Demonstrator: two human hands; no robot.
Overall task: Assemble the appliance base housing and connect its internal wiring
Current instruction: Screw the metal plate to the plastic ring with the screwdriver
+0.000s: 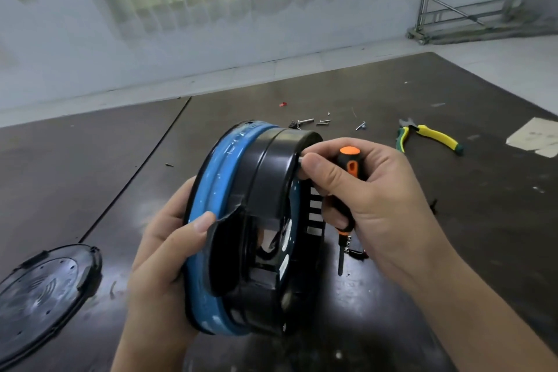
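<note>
Above the table (pixel 90 160), left fingers (pixel 199 226) grip the blue-rimmed black housing (pixel 271 166), right fingers (pixel 320 166) a screwdriver (pixel 349 157).

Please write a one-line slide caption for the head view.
Left hand holds the blue-and-black base housing on edge while right hand grips a screwdriver beside it.

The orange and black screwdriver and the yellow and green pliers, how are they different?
The orange and black screwdriver is held in the right hand, with its blade pointing down. The yellow and green pliers lie untouched on the dark table. The screwdriver has one straight handle, while the pliers have two curved ones. Their colours differ too: orange and black against yellow and green. Both are hand tools.
</note>
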